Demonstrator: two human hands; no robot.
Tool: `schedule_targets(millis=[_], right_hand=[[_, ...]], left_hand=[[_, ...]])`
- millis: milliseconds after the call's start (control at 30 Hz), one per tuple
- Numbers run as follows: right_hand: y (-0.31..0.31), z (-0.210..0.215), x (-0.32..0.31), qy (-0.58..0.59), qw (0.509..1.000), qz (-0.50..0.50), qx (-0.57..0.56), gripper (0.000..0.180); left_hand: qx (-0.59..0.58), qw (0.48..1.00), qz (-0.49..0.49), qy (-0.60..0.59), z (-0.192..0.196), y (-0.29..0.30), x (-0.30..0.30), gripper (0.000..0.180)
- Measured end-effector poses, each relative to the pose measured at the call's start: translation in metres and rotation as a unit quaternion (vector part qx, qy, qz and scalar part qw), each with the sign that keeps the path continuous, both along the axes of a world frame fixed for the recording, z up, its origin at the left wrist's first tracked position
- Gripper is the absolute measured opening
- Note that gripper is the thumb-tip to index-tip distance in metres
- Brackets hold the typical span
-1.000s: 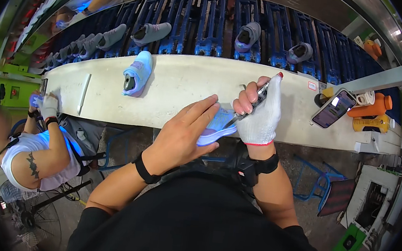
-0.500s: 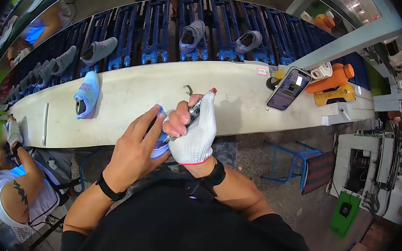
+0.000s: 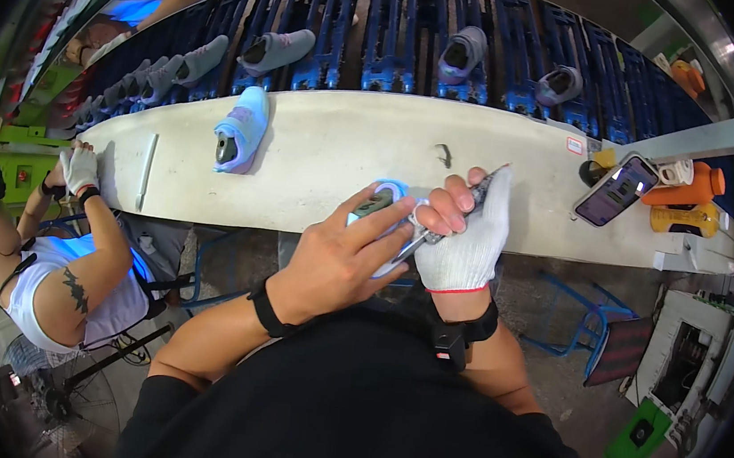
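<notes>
Near the front edge of the bench, my bare left hand (image 3: 342,249) is wrapped round a light blue shoe (image 3: 392,187), covering much of it. My right hand (image 3: 464,239) wears a white glove that leaves some fingertips bare. It grips a slim tool (image 3: 480,192) with a dark, mottled handle, whose thin metal end reaches down to the shoe beside my left fingers. The exact contact at the tip is hidden. Farther left on the bench stands a matching sneaker (image 3: 241,131). A small dark curved scrap (image 3: 444,155) lies beyond my right hand.
Behind the pale bench (image 3: 343,119), a blue slatted conveyor (image 3: 390,53) carries several sneakers. At the right are a phone (image 3: 614,191), an orange bottle (image 3: 689,184) and a yellow bottle (image 3: 686,218). A co-worker (image 3: 79,288) sits at the left. A blue-framed chair (image 3: 614,344) stands at right.
The view has swung left, so bench, shoes and hands appear farther right. My left hand has tilted the shoe, showing more of its opening. Both hands keep their grips.
</notes>
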State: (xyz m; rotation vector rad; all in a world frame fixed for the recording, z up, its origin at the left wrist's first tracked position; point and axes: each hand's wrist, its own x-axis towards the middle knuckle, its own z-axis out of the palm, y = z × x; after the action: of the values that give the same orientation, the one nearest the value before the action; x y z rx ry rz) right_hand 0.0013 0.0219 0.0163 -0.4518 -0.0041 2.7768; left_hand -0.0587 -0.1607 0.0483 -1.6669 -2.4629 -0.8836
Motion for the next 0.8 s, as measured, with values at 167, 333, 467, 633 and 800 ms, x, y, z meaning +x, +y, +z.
schedule_targets(millis=[167,333,467,633,800], right_hand=[[-0.017,0.022,-0.017,-0.158,0.96,-0.057,0.222,0.043],[-0.012,0.033,-0.024,-0.144,0.866,-0.115,0.465,0.044],[0.059,0.01,-0.002,-0.269,0.678,-0.05,0.682,0.026],[0.109,-0.046,0.03,-0.327,0.238,-0.003,0.915,0.044],[0.069,-0.023,0.036,-0.067,0.318,-0.043,0.945,0.062]], left_hand=[[0.012,0.999,0.027,-0.011,-0.006,-0.006,0.006,0.071],[0.016,0.997,0.037,-0.061,-0.007,-0.013,0.0,0.087],[0.026,0.997,0.025,-0.062,-0.012,-0.021,-0.003,0.091],[0.014,0.996,0.035,-0.077,-0.001,-0.024,0.0,0.091],[0.071,0.979,0.067,-0.181,-0.008,-0.034,-0.005,0.07]])
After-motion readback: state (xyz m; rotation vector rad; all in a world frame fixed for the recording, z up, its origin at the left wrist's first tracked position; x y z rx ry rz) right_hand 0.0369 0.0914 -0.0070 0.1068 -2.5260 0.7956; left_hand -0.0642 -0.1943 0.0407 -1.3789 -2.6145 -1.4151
